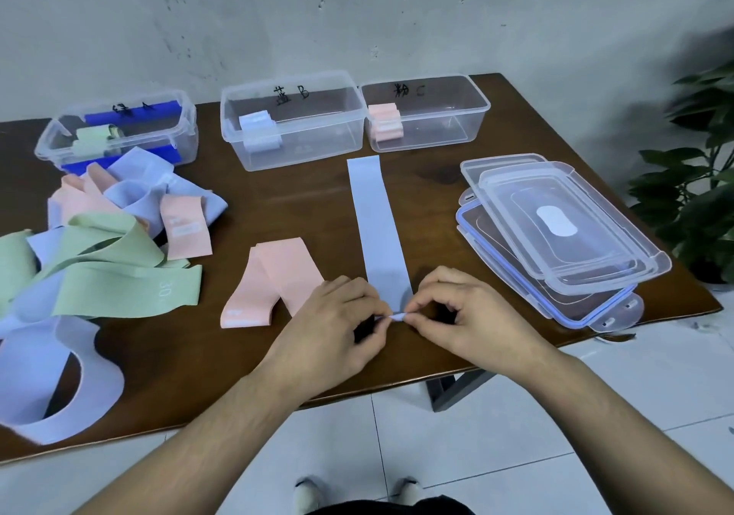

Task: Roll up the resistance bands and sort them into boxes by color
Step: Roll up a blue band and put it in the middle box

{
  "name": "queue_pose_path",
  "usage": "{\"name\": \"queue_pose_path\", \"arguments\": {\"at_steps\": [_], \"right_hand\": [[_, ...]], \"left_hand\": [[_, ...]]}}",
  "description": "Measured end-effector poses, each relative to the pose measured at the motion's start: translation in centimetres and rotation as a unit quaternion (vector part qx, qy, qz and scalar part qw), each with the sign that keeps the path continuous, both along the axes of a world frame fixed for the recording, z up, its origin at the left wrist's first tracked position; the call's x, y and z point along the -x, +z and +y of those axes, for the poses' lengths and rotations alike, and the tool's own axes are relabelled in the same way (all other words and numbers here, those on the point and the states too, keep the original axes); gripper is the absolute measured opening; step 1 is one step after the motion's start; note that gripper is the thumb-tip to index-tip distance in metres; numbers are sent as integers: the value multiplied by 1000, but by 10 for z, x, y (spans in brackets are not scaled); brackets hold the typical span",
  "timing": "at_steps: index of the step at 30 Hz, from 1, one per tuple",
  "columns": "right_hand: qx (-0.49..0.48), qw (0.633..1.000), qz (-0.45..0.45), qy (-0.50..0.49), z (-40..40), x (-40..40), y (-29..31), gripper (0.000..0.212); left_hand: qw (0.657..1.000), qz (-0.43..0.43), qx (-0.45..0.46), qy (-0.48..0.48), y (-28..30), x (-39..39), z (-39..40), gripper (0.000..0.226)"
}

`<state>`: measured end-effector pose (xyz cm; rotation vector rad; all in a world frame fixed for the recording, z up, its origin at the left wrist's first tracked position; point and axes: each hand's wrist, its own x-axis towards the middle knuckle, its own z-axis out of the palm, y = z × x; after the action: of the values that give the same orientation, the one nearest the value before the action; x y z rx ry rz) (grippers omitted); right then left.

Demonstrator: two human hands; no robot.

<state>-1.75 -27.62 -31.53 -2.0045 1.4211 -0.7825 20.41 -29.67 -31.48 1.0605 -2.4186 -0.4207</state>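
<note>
Both hands — left hand (337,316), right hand (460,312) — pinched the blue band's (377,220) near end, band stretching toward twelve o'clock

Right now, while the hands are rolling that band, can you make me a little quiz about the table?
1. True or false: both hands, left hand and right hand, pinch the near end of the flat blue band.
2. Which box already holds a rolled pink band? A) left box B) middle box C) right box
3. Fill in: the stack of clear lids lies to the ____ of the flat blue band.

Key: 1 true; 2 C; 3 right.
</note>
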Motion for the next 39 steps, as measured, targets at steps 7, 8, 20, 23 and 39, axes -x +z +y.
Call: {"name": "queue_pose_path", "arguments": {"at_steps": [7, 8, 20, 23, 39], "right_hand": [[-18, 1000, 10, -17, 2, -6, 4, 17], [-20, 999, 13, -24, 2, -7, 4, 17], [-21, 999, 38, -32, -6, -10, 7, 11], [22, 998, 53, -20, -3, -8, 6, 8], [65, 989, 132, 0, -4, -9, 6, 17]], "left_hand": [[1000, 5, -23, 8, -1, 0, -3, 15], [1000, 4, -21, 7, -1, 0, -3, 16], [1000, 1, 24, 11, -3, 0, -5, 24], [1000, 3, 18, 15, -4, 0, -5, 25], [998, 3, 24, 56, -8, 1, -8, 28]]}}
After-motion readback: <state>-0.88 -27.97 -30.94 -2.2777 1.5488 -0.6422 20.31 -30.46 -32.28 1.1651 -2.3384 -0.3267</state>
